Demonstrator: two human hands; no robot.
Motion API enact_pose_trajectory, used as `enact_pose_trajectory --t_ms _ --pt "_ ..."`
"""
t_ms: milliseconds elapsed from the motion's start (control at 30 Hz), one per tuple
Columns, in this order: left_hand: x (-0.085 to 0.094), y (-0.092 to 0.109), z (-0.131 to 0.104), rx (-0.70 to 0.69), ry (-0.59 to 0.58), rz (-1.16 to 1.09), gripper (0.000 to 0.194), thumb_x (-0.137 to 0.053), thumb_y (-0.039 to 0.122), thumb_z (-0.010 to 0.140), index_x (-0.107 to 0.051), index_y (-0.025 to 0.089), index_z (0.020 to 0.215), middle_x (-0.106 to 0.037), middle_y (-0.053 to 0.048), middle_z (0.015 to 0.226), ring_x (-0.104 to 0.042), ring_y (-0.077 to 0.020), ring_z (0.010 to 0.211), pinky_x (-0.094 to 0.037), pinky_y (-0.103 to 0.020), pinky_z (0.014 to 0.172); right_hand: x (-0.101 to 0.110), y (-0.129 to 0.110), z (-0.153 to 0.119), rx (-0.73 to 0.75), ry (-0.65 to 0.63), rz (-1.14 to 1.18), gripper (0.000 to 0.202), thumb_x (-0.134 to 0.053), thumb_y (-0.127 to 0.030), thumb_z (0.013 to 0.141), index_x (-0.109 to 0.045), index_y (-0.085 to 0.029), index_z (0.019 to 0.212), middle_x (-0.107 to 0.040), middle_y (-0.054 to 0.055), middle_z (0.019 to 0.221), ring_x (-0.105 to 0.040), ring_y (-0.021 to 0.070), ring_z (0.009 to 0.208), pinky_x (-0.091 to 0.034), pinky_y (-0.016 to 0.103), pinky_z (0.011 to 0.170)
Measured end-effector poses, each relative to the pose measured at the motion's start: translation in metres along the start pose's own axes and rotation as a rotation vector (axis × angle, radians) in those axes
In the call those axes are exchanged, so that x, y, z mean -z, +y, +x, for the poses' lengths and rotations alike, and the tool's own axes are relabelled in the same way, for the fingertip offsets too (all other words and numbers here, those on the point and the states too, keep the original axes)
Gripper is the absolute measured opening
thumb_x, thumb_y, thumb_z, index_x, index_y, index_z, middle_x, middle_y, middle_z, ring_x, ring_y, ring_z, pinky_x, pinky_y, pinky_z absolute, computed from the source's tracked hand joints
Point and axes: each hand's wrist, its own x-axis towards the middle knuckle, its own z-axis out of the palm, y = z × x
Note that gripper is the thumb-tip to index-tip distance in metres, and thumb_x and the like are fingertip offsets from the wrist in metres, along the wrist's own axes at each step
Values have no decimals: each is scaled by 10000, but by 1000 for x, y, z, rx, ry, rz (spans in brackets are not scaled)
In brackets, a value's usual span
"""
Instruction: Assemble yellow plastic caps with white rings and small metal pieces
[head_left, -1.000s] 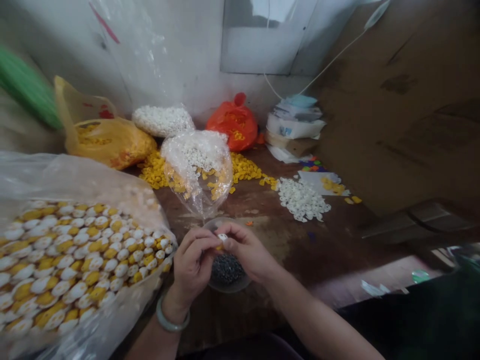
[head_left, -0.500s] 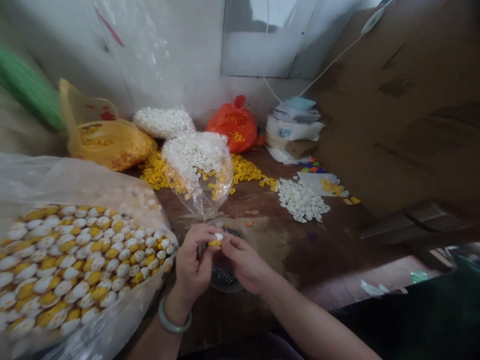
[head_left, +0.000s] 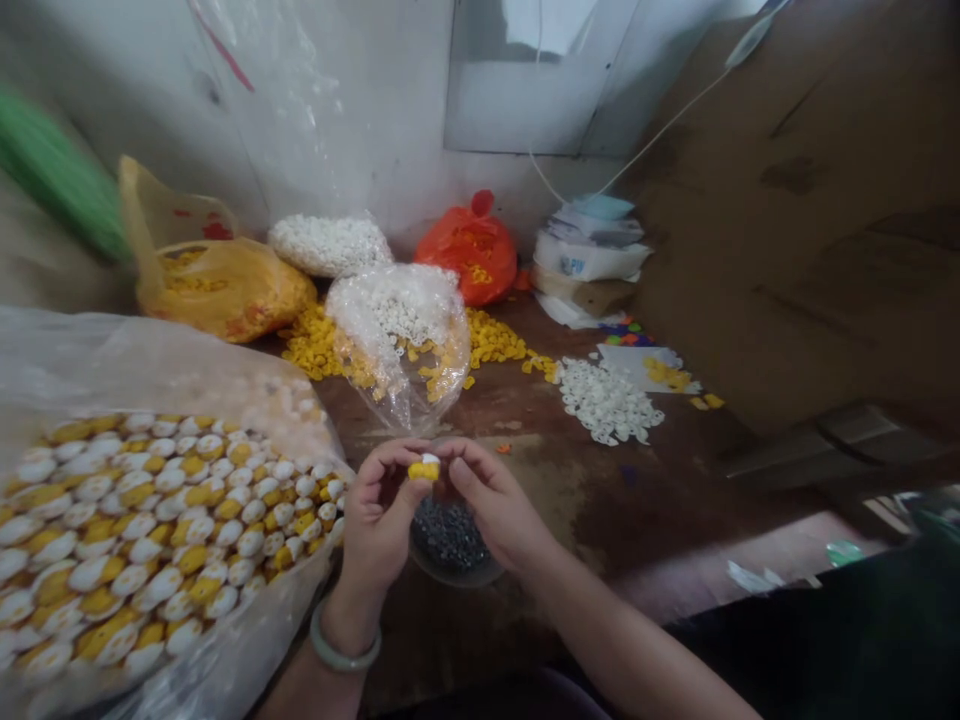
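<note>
A small toy piece point(head_left: 424, 468), yellow below and white above, is in front of me, over the far edge of a bowl point(head_left: 453, 579). My left hand point(head_left: 384, 512) pinches this piece between the thumb and the bent fingers. My right hand point(head_left: 491, 500) is at three o'clock from the piece, with its thumb and first finger curved just beside it; I cannot tell if these tips touch it or grip something small. The bowl is at five o'clock from the piece, partly under my hands, and it contains many small black bits point(head_left: 452, 535). A bracelet point(head_left: 343, 648) is around my left wrist.

At eight to nine o'clock lies a large clear bag point(head_left: 127, 345), with many yellow-and-white pieces point(head_left: 169, 500) inside. At twelve o'clock a smaller clear bag point(head_left: 401, 320) with white pieces lies on a heap of yellow pieces point(head_left: 307, 340), which shows on both its sides. Between two and three o'clock is a pile of white rings point(head_left: 609, 402), on the brown table point(head_left: 540, 440). Farther back, a yellow bag point(head_left: 255, 285) is at ten, a red bag point(head_left: 469, 250) is between twelve and one, and a stack of papers point(head_left: 589, 250) is between one and two.
</note>
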Motion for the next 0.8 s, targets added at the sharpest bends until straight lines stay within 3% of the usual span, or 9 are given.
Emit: enact_pose_trajectory --t_ms 167,300,433,500,600,700,800 --pt "4 1 5 -228 -48 401 124 -632 130 816 -657 224 893 -624 -44 968 -602 -196 945 -498 -347 834 3 -5 16 -190 -81 117 366 -876 -433 647 -692 -179 837 -639 -13 806 -564 98 714 -435 217 688" --pt "9 -1 7 -382 47 549 152 -614 105 828 -646 222 920 -614 -31 949 -605 -173 888 -507 -323 798 -1 -5 33 -349 -117 261 428 -930 -406 544 -712 -161 819 -657 -11 774 -589 90 695 -449 211 687" --pt "19 -3 13 -463 141 663 166 -605 92 835 -648 216 936 -623 -27 922 -612 -170 856 -513 -311 775 -12 2 50 -412 -175 313 464 -946 -384 514 -718 -137 834 -647 -13 721 -565 81 619 -435 200 600" --pt "22 -4 16 -519 142 702 167 -599 91 840 -654 219 933 -625 -26 905 -612 -174 846 -513 -320 784 -17 5 60 -463 -170 318 417 -933 -357 560 -707 -127 824 -644 -4 697 -571 99 603 -457 223 593" --pt "23 -5 18 -594 136 744 153 -613 87 830 -659 207 912 -635 -31 891 -621 -176 835 -518 -323 793 -19 6 83 -487 -41 309 224 -820 -278 760 -675 -116 816 -635 7 660 -564 114 556 -475 238 553" --pt "19 -6 16 -593 126 753 136 -643 82 813 -656 188 897 -645 -33 865 -629 -164 808 -524 -302 772 -18 2 112 -377 119 313 112 -630 -170 922 -624 -138 815 -621 -12 665 -535 84 533 -474 188 538" --pt "15 -8 14 -525 67 709 119 -629 95 826 -655 187 895 -646 -32 868 -632 -157 810 -523 -293 768 -15 -5 129 -296 183 313 127 -570 -151 954 -586 -162 828 -634 -9 740 -590 93 622 -525 195 627"
